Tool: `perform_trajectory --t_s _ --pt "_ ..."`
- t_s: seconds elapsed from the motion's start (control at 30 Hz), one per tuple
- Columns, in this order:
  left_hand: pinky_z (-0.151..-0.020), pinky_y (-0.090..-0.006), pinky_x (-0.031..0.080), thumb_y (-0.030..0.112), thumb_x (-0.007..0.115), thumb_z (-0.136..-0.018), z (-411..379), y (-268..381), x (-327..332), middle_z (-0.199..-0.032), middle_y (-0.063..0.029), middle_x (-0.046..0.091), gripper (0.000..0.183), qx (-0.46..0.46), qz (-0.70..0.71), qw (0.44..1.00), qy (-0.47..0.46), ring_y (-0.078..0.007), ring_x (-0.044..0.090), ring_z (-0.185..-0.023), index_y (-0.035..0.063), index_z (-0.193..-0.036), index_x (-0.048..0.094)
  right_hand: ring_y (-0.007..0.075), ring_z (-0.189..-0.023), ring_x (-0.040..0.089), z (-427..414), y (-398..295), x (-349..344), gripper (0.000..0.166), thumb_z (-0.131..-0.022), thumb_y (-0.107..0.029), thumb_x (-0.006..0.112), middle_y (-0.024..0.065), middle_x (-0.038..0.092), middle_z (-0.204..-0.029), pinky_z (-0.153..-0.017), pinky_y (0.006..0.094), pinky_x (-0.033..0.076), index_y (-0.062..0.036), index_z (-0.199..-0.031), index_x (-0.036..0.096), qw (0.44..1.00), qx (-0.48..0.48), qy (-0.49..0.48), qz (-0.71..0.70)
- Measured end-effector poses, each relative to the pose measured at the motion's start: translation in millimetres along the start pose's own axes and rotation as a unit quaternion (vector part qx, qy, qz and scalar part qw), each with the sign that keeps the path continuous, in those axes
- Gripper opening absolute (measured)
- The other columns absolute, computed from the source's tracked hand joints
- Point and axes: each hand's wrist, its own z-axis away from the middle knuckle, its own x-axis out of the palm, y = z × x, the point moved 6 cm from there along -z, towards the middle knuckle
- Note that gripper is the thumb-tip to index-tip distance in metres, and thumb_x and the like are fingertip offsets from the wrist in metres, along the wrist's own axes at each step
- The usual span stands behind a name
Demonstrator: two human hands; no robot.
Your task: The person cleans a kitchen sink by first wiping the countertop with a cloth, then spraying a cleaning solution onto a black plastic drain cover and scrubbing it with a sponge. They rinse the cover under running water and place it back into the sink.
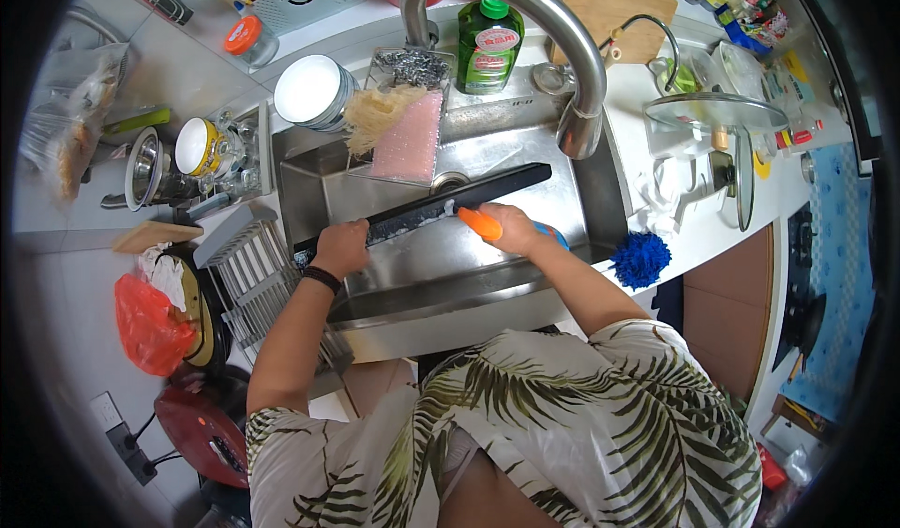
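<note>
A long black bar or narrow tray (460, 201) lies slantwise over the stainless steel sink (590, 198), with white foam along its near side. My left hand (343, 248) grips the bar near its left end. My right hand (512, 228) is closed around an orange-tipped item (481, 224), perhaps a bottle; a blue part shows past the hand. Its tip points at the foam, and whether it touches the bar I cannot tell. Behind the bar, a wire rack (441, 124) holds a pink cloth (404, 141), a tan fibrous scrubber (383, 110) and steel wool (411, 66).
A curved steel faucet (587, 57) arches over the sink's right side. Green dish soap (490, 46) and stacked bowls (308, 91) stand behind. At left is a grey dish rack (256, 275). A blue chenille scrubber (640, 259) and glass lids (717, 111) occupy the right counter.
</note>
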Motion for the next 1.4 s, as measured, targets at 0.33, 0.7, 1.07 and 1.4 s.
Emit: perform_trajectory --t_s 0.33,0.7,1.07,1.4 --pt "-0.069 -0.0465 0.050 0.017 0.060 -0.061 13 -3 -31 -0.076 -0.0173 0.064 0.025 -0.010 -0.008 1.000 -0.013 -0.0358 0.062 -0.077 0.0047 -0.083 0.060 0.0151 -0.090 0.060 63 18 -61 0.045 -0.077 -0.002 0.065 0.0072 0.063 -0.102 -0.083 0.0270 0.046 -0.0027 -0.121 0.053 0.948 -0.031 0.125 -0.290" --pt "-0.070 -0.0442 0.051 0.017 0.061 -0.063 10 15 -57 -0.080 -0.0172 0.065 0.026 -0.025 -0.049 0.998 -0.034 -0.0348 0.063 -0.080 0.0059 -0.087 0.062 0.0329 -0.102 0.058 65 25 -43 0.039 -0.077 -0.010 0.063 0.0134 0.061 -0.112 -0.089 0.0355 0.045 -0.0063 -0.115 0.056 0.981 -0.084 0.102 -0.142" --pt "-0.067 -0.0421 0.051 0.013 0.059 -0.066 18 62 -98 -0.079 -0.0171 0.066 0.019 -0.030 -0.123 0.992 -0.031 -0.0325 0.065 -0.077 0.0046 -0.083 0.059 0.0340 -0.091 0.058 25 37 -19 0.022 -0.079 -0.016 0.060 0.0125 0.061 -0.095 -0.078 0.0412 0.047 -0.0095 -0.101 0.059 0.994 -0.055 0.067 -0.065" --pt "-0.065 -0.0415 0.052 0.011 0.058 -0.067 20 67 -98 -0.080 -0.0164 0.066 0.018 -0.036 -0.135 0.990 -0.027 -0.0320 0.065 -0.075 0.0046 -0.084 0.059 0.0320 -0.097 0.058 31 19 -25 0.031 -0.076 -0.010 0.062 0.0128 0.060 -0.103 -0.082 0.0377 0.047 -0.0075 -0.107 0.058 0.997 -0.022 0.020 -0.076"
